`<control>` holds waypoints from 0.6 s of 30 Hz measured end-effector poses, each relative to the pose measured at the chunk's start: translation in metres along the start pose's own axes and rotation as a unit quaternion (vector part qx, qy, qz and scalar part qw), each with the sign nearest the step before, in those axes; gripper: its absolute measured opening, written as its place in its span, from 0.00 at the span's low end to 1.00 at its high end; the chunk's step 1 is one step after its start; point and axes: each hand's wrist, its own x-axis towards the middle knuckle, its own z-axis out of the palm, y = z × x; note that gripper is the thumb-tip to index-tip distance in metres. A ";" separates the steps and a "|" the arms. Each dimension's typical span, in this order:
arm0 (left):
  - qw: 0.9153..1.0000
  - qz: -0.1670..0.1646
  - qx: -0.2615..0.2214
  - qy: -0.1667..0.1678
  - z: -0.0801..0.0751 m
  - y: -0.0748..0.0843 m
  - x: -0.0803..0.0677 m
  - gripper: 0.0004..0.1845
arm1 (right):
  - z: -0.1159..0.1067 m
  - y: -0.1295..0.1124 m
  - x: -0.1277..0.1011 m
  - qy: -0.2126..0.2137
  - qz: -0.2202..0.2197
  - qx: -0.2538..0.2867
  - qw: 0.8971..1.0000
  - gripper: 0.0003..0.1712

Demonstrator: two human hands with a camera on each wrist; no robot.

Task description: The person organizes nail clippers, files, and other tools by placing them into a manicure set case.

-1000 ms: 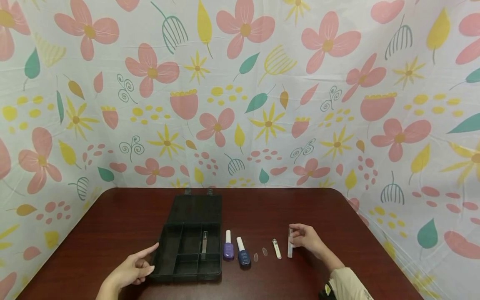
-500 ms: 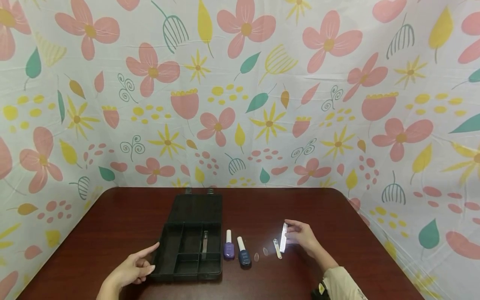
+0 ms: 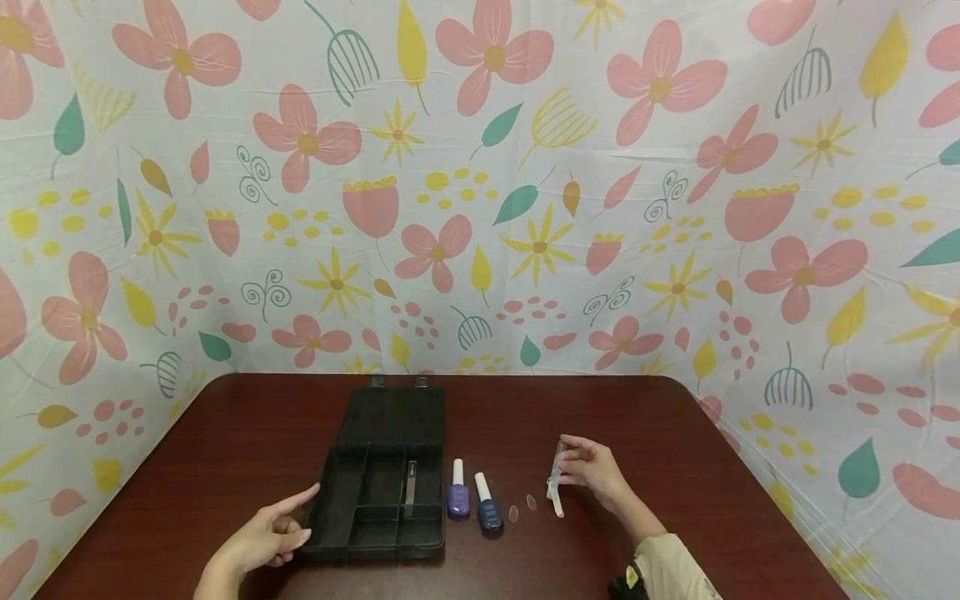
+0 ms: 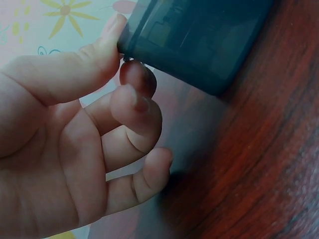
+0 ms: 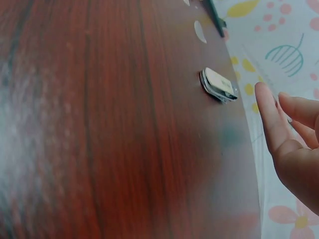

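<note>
My left hand (image 3: 258, 533) holds the left side of an open black compartment box (image 3: 375, 552). In the left wrist view, the thumb (image 4: 107, 42) lies at the box's edge and the other fingers bend below it. A clear, narrow strip like a glass nail file (image 3: 557, 461) is pinched upright in my right hand (image 3: 595, 473). Its lower end overlaps the nail clipper (image 3: 556, 502) in the head view. The right wrist view shows the clipper (image 5: 218, 84) lying on the table beyond the fingertips; the strip is mostly hidden there behind the fingers.
Purple (image 3: 458, 502) and navy (image 3: 490, 517) nail polish bottles with white caps lie right of the box. Two clear oval nail tips (image 3: 513, 514) lie between them and the clipper. A flat silver tool (image 3: 410, 487) sits in the box. Floral cloth (image 3: 480, 208) hangs behind the table.
My right hand has moved left with the clear strip, from beside the nail clipper to over its upper end. The strip flashed bright midway. My left hand has stayed on the box.
</note>
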 end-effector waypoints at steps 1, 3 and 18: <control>1.000 0.000 0.000 0.000 0.000 0.000 0.000 0.38 | 0.001 0.000 0.000 0.002 0.001 0.004 1.000 0.30; 1.000 0.000 0.001 0.001 0.000 0.000 0.000 0.38 | 0.003 0.001 0.001 -0.001 -0.002 0.006 1.000 0.31; 1.000 0.002 0.006 -0.001 0.000 0.001 0.000 0.38 | 0.023 0.000 0.008 -0.015 -0.022 0.042 0.999 0.31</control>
